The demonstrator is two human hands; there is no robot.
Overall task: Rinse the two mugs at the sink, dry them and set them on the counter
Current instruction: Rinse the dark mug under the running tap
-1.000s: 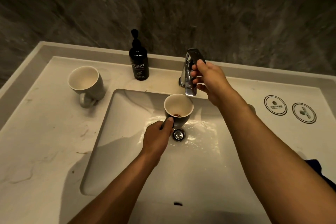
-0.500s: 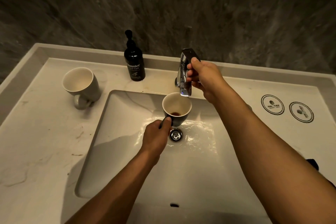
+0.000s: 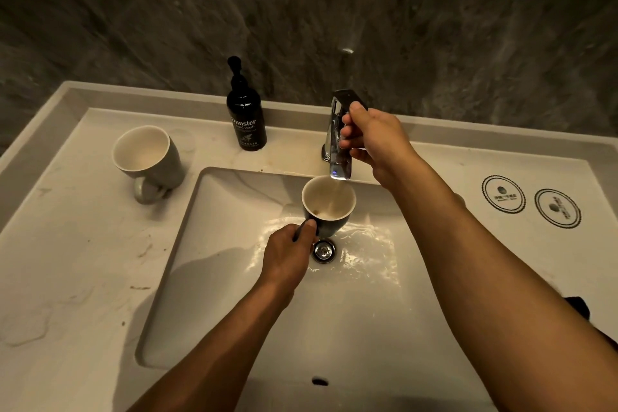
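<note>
Two mugs: dark mug (image 3: pixel 328 211) held, grey mug (image 3: pixel 148 159) on counter (image 3: pixel 67 261).

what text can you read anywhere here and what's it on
"Dunster" on the black pump bottle, in large white letters.
"hand wash" just below it on the same label.
Finer print at the bottom of the label: too small to read.
Two round stickers on the counter: print too small to read.

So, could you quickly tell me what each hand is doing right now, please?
Left hand: closed on the handle of the dark mug, under the tap.
Right hand: fingers closed on the faucet lever.
</note>
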